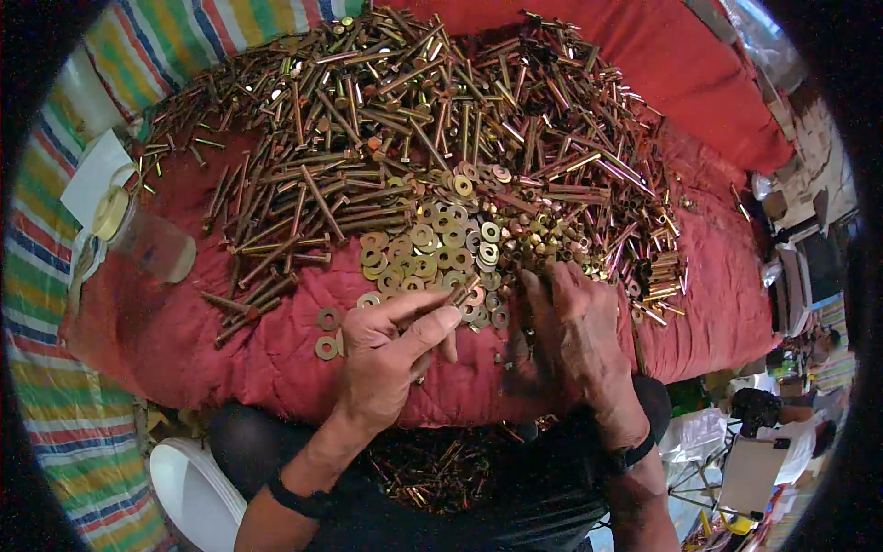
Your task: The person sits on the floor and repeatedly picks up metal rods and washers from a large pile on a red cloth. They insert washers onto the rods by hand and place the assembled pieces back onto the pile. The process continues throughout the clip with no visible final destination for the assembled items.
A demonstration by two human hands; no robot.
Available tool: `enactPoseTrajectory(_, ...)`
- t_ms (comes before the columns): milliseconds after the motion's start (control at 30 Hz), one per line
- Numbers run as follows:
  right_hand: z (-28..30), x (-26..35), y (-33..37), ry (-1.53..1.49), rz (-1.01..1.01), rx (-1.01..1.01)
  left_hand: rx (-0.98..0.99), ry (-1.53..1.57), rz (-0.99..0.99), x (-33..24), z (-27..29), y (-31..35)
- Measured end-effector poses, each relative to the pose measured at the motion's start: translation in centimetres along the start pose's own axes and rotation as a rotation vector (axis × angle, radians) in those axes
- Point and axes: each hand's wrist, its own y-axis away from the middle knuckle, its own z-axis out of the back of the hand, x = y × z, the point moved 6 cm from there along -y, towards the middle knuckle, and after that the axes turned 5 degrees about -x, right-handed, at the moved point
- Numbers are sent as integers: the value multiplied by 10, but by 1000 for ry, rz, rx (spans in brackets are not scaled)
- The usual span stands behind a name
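Observation:
My left hand (391, 345) is closed, pinching a short yellowish metal bolt (466, 292) between thumb and fingers; part of it is hidden by the grip. Just beyond lies a heap of flat brass-coloured washers (428, 244), with a few loose ones by my knuckles. My right hand (584, 322) reaches down at the near edge of a pile of small nuts (547, 235). Its fingers are bent and drawn together, and whatever they pinch is hidden. A large mound of long bolts (368, 110) spreads behind the washers and nuts.
Red quilted cloth (248, 368) covers the work surface. A lidded clear jar (152, 237) lies at the left. More bolts (432, 469) sit below, between my knees. A white stool-like object (189, 483) stands lower left. Another person (796, 428) is at the far right.

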Motion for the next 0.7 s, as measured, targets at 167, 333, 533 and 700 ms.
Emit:
enactPoseTrajectory(167,7,4,-9,-137,1,-88,1,8,25,5,2,1)
enactPoseTrajectory(333,10,-12,-12,-927,-506,108,24,4,81,-1,3,5)
enactPoseTrajectory(533,7,6,-8,-1510,-809,224,62,80,178,-3,2,9)
enactPoseTrajectory(700,10,18,-5,-1651,-819,317,101,188,204,-5,0,10)
